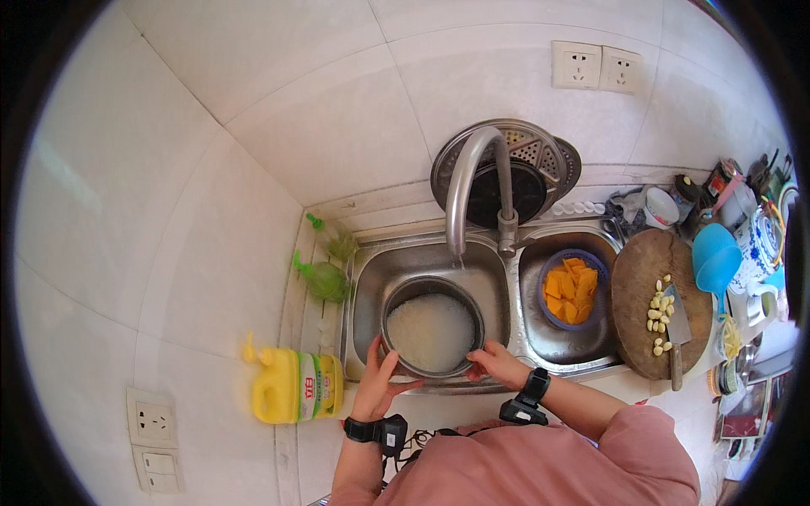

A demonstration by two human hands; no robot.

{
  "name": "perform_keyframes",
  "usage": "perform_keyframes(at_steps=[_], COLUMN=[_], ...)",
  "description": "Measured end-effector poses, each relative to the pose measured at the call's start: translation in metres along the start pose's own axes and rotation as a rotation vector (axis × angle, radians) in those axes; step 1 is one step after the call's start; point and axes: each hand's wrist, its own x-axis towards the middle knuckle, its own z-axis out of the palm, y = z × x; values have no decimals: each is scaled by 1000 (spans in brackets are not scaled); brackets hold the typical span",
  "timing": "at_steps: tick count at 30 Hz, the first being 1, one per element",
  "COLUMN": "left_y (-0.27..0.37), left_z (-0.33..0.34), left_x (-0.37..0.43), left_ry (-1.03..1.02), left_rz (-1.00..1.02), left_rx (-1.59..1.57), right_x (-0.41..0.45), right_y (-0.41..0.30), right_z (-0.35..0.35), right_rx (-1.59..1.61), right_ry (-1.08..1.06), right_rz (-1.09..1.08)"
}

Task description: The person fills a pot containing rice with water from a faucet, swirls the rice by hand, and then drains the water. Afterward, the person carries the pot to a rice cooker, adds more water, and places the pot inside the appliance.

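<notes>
A round metal pot (436, 283) is in the left sink basin, with white rice grains (427, 332) under cloudy water inside. My left hand (378, 386) holds its lower left side, fingers spread against the wall. On the lower right, my right hand (498, 365) grips the rim between thumb and fingers. Above the far part of the basin curves a steel faucet (459, 202), with a little water at its spout. The pot's underside is hidden, so I cannot tell whether it touches the basin floor.
The right basin holds a purple basket (543, 297) of orange slices (569, 291). A round wooden cutting board (639, 272) bears peeled garlic cloves (660, 310) and a cleaver (678, 326). A yellow detergent jug (278, 386) and green-capped bottles (326, 278) stand left.
</notes>
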Motion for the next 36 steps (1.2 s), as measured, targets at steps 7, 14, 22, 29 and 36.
perform_keyframes(at_steps=[7, 14, 22, 29, 36], left_y=[-1, 1, 6, 8, 11], left_z=[-10, -13, -14, -11, -8], left_x=[-4, -10, -16, -21, -26], left_ry=[5, 84, 50, 92, 118], left_rz=[-34, -41, -1, 40, 87], left_rx=[75, 99, 138, 196, 249], right_x=[-4, -7, -7, -5, -7], right_y=[7, 3, 2, 7, 5], right_z=[1, 3, 2, 4, 5], right_rx=[133, 249, 377, 404, 425], right_ry=[46, 6, -117, -116, -179], right_rz=[111, 160, 198, 188, 184])
